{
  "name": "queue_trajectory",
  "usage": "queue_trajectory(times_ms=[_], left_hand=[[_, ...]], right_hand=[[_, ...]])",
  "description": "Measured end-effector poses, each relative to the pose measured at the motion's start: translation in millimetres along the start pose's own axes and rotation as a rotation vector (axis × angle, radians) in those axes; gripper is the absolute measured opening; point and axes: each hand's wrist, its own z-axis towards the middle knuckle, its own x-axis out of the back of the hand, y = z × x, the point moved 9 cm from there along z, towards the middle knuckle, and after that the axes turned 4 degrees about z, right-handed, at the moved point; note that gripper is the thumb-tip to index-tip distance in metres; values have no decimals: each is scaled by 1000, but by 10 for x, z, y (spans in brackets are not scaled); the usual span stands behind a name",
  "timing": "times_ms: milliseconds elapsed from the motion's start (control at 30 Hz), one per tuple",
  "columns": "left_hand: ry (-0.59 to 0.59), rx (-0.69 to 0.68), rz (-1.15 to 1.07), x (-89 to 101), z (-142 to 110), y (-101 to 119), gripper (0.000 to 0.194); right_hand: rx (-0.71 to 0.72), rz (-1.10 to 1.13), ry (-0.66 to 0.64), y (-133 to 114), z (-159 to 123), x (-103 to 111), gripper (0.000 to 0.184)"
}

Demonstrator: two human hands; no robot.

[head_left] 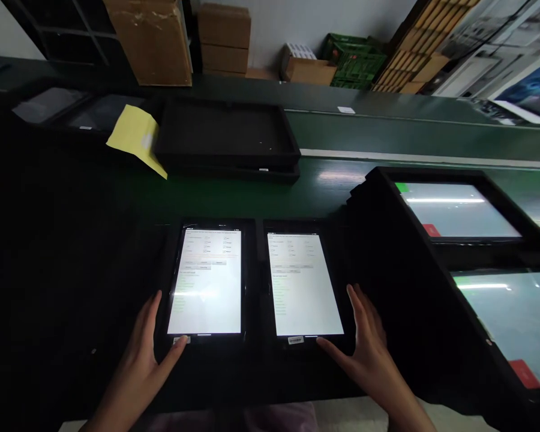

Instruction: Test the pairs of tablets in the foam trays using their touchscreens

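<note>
- Spreading a left hand (137, 366) around the lower left corner of a lit tablet (204, 282) at bottom center of the frame, with fingertips (184, 340) touching the lower edge beside a small label (180, 340)
- Spreading a right hand (369, 354) around the lower right corner of a second lit tablet (303, 285), just beside the first, above a barcode sticker (296, 340)
- Showing both hands apart and open, one on each outer corner, with the two tablets between them and no tight grip visible
- Displaying a form with rows of checkboxes on both screens, the text too small to read
- Lying in black foam trays at lower right, two more tablets (454, 210) with pale screens
- Resting at upper center on a green workbench (324, 192), an unfilled black foam tray (227, 135), with a yellow envelope (135, 139) tilted against its left side
- Stacked along the far wall at top of frame, cardboard boxes (222, 42) and a green plastic crate (353, 60)
</note>
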Motion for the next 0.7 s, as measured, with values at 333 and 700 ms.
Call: queue_trajectory(times_ms=[333, 700], left_hand=[[-44, -3, 280, -75, 50, 104, 99], [-13, -56, 402, -107, 113, 157, 100]], right_hand=[[-39, -141, 143, -93, 42, -11, 98], [-358, 13, 268, 12, 73, 86, 96]])
